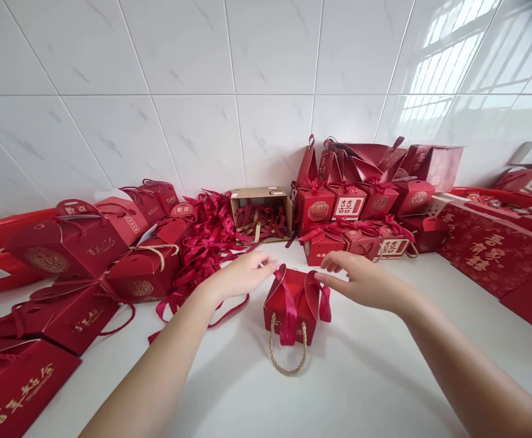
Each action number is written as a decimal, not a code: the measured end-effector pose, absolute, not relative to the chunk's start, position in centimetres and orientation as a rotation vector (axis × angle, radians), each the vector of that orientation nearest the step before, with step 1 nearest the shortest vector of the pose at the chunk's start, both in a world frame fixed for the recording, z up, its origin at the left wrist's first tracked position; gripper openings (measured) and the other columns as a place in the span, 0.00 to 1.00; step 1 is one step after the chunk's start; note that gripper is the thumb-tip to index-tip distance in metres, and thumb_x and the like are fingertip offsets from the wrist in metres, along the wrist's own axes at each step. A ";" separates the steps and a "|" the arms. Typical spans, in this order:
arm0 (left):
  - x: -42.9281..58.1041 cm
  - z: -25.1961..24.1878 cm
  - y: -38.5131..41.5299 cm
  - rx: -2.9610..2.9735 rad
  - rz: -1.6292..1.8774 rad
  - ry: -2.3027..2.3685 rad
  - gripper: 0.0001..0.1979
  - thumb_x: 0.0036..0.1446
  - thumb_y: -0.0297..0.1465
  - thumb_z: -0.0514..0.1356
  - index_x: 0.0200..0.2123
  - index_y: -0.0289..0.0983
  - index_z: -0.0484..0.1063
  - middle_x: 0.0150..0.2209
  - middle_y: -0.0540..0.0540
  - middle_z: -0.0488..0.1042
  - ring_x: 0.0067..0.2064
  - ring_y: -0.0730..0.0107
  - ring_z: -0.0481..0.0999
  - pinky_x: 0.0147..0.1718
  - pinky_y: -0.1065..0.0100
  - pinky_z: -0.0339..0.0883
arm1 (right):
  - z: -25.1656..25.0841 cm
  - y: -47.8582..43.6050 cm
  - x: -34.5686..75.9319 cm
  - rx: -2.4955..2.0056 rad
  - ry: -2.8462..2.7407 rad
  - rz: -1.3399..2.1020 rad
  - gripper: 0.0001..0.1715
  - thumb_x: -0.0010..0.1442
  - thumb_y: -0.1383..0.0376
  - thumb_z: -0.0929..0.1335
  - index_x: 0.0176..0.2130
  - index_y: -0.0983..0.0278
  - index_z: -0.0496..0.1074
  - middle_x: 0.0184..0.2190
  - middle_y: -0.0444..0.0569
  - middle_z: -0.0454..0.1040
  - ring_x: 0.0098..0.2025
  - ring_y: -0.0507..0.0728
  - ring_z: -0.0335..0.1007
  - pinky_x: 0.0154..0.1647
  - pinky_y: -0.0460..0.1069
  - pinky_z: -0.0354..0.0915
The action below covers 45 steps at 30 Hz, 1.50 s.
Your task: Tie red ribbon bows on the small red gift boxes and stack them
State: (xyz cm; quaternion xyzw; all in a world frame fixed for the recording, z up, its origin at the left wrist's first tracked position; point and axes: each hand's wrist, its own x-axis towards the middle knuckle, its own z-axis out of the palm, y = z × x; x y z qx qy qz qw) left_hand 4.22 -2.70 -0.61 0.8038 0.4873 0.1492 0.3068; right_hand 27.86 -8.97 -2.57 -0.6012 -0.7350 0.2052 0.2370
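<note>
A small red gift box (271, 316) stands upright on the white table in front of me. A magenta ribbon (288, 313) runs through its upright side flaps and hangs over the front; another ribbon end dangles on the right. A twisted beige rope handle (288, 370) droops from the front onto the table. My left hand (250, 272) is at the left flap, fingers loosely bent and a gap showing between thumb and fingers. At the right flap, my right hand (360, 280) has its thumb tip close to the edge and its fingers apart; whether it touches is unclear.
Left of the box lies a heap of magenta ribbons (206, 237), with several red gift boxes (87, 240) beyond. Behind stands a cardboard box (259, 193) of ribbon pieces. Stacked red boxes (318, 210) and a large red carton (489, 252) are at right, before a tiled wall (275, 140).
</note>
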 end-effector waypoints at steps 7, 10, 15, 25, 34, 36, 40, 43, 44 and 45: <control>1.8 0.6 -1.7 2.354 0.323 1.604 0.15 0.55 0.44 0.53 0.26 0.41 0.69 0.30 0.47 0.76 0.32 0.60 0.73 0.30 0.66 0.61 | -6.4 -8.6 27.5 -1.333 -1.884 0.710 0.18 0.58 0.51 0.67 0.31 0.63 0.69 0.33 0.48 0.72 0.35 0.55 0.68 0.38 0.52 0.66; -0.6 1.5 -0.8 2.295 0.205 2.034 0.14 0.50 0.42 0.56 0.19 0.40 0.64 0.25 0.43 0.74 0.31 0.51 0.74 0.30 0.60 0.60 | -7.3 -8.6 27.5 -1.252 -1.838 0.821 0.16 0.59 0.53 0.66 0.29 0.63 0.69 0.32 0.48 0.71 0.35 0.54 0.67 0.39 0.52 0.66; -3.6 1.5 1.2 2.149 0.196 2.272 0.15 0.41 0.36 0.64 0.14 0.39 0.60 0.21 0.37 0.72 0.38 0.35 0.74 0.38 0.48 0.60 | -7.8 -8.8 27.7 -1.181 -1.650 1.065 0.17 0.59 0.53 0.66 0.29 0.64 0.66 0.29 0.47 0.70 0.31 0.53 0.67 0.33 0.50 0.64; 3.0 -1.1 -2.6 2.066 0.635 1.168 0.19 0.61 0.48 0.48 0.36 0.39 0.65 0.40 0.47 0.72 0.44 0.66 0.70 0.46 0.68 0.63 | -7.2 -9.3 27.8 -1.118 -1.477 1.333 0.17 0.56 0.54 0.69 0.38 0.61 0.63 0.30 0.41 0.65 0.24 0.47 0.58 0.23 0.44 0.55; 3.5 -3.6 -5.8 1.723 0.552 1.030 0.16 0.53 0.44 0.59 0.30 0.38 0.61 0.27 0.55 0.60 0.26 0.76 0.58 0.24 0.74 0.52 | -6.6 -9.7 26.7 -1.127 -1.651 1.161 0.24 0.59 0.47 0.63 0.29 0.65 0.68 0.26 0.44 0.65 0.26 0.49 0.57 0.25 0.46 0.57; 3.2 -3.2 -6.8 1.717 0.494 1.040 0.15 0.53 0.43 0.60 0.29 0.37 0.63 0.27 0.54 0.62 0.28 0.75 0.60 0.26 0.73 0.54 | -6.5 -9.9 26.7 -1.108 -1.659 1.235 0.25 0.60 0.47 0.63 0.28 0.65 0.68 0.24 0.43 0.64 0.24 0.48 0.55 0.24 0.45 0.54; 2.5 -2.2 -8.4 1.732 0.439 1.029 0.15 0.54 0.43 0.59 0.28 0.37 0.67 0.28 0.52 0.65 0.31 0.73 0.63 0.30 0.71 0.56 | -6.3 -9.9 27.0 -1.104 -1.704 1.310 0.25 0.59 0.47 0.64 0.27 0.65 0.68 0.23 0.43 0.63 0.24 0.48 0.54 0.23 0.45 0.52; 2.2 -1.9 -8.3 1.733 0.476 1.117 0.19 0.55 0.46 0.57 0.23 0.37 0.63 0.22 0.55 0.58 0.25 0.76 0.55 0.23 0.72 0.49 | -6.0 -9.4 27.2 -1.143 -1.731 1.295 0.23 0.58 0.48 0.65 0.28 0.64 0.68 0.24 0.42 0.62 0.24 0.49 0.53 0.22 0.45 0.50; 2.1 -2.0 -8.0 1.732 0.488 1.141 0.21 0.56 0.46 0.56 0.21 0.37 0.61 0.20 0.55 0.56 0.23 0.76 0.53 0.22 0.72 0.46 | -5.9 -9.1 27.2 -1.158 -1.733 1.282 0.22 0.57 0.48 0.66 0.28 0.64 0.68 0.23 0.42 0.62 0.23 0.48 0.53 0.22 0.45 0.50; 2.1 -2.1 -7.7 1.726 0.498 1.159 0.21 0.56 0.46 0.56 0.21 0.37 0.59 0.19 0.55 0.54 0.23 0.76 0.51 0.21 0.72 0.45 | -5.8 -8.9 27.2 -1.172 -1.732 1.270 0.22 0.57 0.49 0.66 0.28 0.65 0.68 0.23 0.41 0.61 0.23 0.48 0.52 0.22 0.45 0.49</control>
